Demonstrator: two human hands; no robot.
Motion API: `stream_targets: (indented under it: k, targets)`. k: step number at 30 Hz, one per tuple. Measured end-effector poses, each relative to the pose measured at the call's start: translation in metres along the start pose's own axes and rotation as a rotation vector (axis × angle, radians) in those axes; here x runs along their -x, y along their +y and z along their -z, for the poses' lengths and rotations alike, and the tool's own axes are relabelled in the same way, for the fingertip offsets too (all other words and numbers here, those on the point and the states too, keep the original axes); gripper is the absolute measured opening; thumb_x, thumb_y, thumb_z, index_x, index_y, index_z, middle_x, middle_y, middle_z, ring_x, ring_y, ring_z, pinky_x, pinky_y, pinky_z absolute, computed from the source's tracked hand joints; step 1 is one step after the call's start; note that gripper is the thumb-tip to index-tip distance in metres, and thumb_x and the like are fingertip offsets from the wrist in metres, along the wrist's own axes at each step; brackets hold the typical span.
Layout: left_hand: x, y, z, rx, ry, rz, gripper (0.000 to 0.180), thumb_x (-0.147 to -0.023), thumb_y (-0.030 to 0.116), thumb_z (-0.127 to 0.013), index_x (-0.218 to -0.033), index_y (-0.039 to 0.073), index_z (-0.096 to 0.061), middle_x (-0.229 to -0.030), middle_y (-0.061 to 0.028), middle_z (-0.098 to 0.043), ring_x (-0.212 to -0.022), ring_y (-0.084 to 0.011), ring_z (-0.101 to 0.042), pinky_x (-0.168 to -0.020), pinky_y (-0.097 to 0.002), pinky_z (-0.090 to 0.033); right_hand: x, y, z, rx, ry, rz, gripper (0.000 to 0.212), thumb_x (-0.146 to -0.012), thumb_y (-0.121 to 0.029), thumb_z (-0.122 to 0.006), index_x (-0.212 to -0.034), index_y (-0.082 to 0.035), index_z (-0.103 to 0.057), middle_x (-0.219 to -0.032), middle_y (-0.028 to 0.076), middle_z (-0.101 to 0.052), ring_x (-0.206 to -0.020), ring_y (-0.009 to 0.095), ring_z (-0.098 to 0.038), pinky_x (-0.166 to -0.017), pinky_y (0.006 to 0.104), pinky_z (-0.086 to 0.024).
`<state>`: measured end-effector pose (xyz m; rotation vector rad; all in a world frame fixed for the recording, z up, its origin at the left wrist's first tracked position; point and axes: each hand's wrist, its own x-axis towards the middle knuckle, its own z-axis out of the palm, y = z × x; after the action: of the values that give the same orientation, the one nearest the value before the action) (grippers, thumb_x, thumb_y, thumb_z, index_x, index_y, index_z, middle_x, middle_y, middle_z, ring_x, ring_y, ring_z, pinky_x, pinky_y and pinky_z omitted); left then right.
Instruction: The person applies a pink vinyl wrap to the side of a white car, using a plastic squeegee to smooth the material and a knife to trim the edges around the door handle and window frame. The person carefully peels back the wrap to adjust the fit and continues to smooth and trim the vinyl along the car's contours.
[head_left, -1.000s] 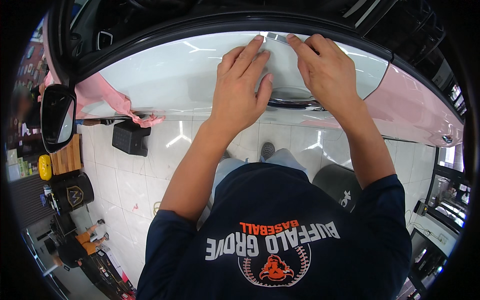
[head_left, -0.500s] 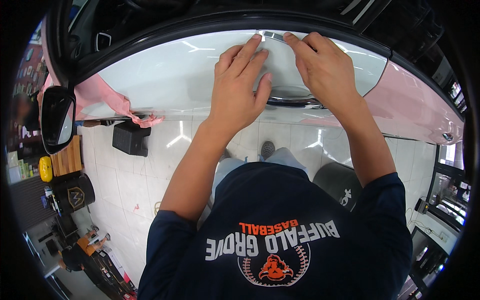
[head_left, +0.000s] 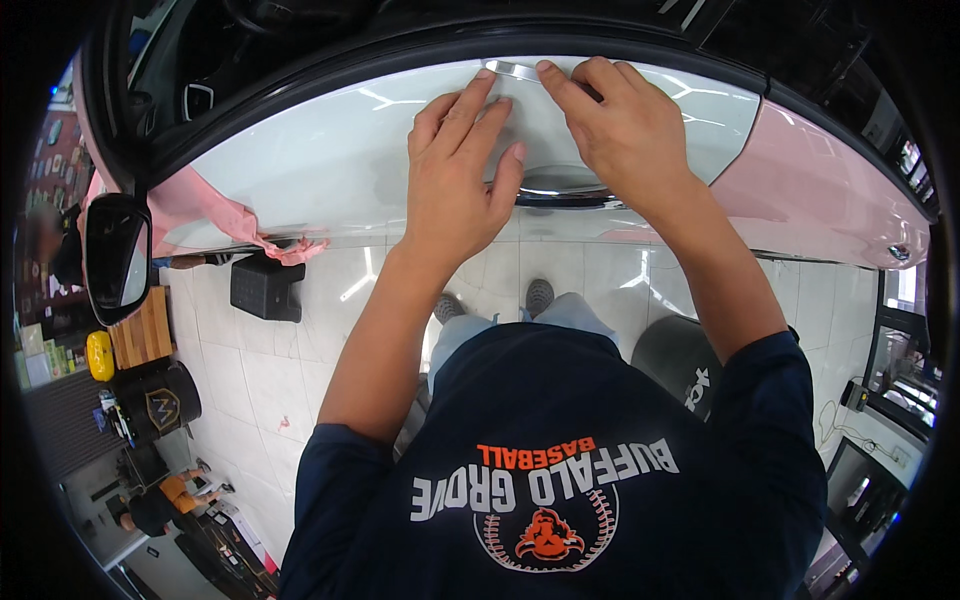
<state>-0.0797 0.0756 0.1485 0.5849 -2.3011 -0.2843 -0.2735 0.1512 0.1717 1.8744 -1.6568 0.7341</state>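
A thin, shiny metal strip [head_left: 515,70] lies along the top edge of the white car door panel [head_left: 330,130], just under the black window trim. Its right end is pinched by my right hand [head_left: 632,135], with the index finger pressing at the strip and the other fingers curled. My left hand [head_left: 452,185] rests on the panel with its fingers stretched out. The left index fingertip touches the strip's left end. Below and between the hands is the chrome door handle [head_left: 565,190], partly hidden by my left thumb.
Loose pink film [head_left: 225,212] hangs crumpled at the door's front end, near the black side mirror [head_left: 118,255]. Pink bodywork [head_left: 830,175] continues to the right. A black stool [head_left: 266,287] stands on the tiled floor; a dark rounded seat [head_left: 670,360] is beside me. Another person [head_left: 165,505] is far lower left.
The view has shifted a little, and my hands, the strip and the door handle appear slightly farther left. Both hands keep the same hold and posture.
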Motion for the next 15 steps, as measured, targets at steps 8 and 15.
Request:
stream_targets:
  k: [8,15]
  targets:
    - [-0.008,0.001,0.009,-0.074,-0.013,-0.022,0.04,-0.087,0.013,-0.068,-0.126,0.004,-0.066,-0.148,-0.0114,-0.055,-0.123,-0.0361,-0.052,-0.107,-0.0459,-0.041,0.007,-0.003,0.014,-0.232,0.071,-0.112,0.041,-0.078,-0.001,-0.071,-0.117,-0.012,-0.071,-0.087,0.004,-0.063,-0.076,0.022,-0.063,-0.065,0.0341,-0.053]
    - [-0.008,-0.023,0.026,-0.311,-0.011,-0.048,0.042,-0.084,0.011,-0.07,-0.125,0.008,-0.066,-0.145,-0.0045,-0.058,-0.12,-0.029,-0.056,-0.101,-0.0441,-0.043,0.04,-0.031,0.032,-0.725,-0.154,-0.326,0.017,-0.096,-0.018,-0.063,-0.096,-0.002,-0.069,-0.075,0.013,-0.059,-0.066,0.033,-0.058,-0.062,0.0413,-0.047]
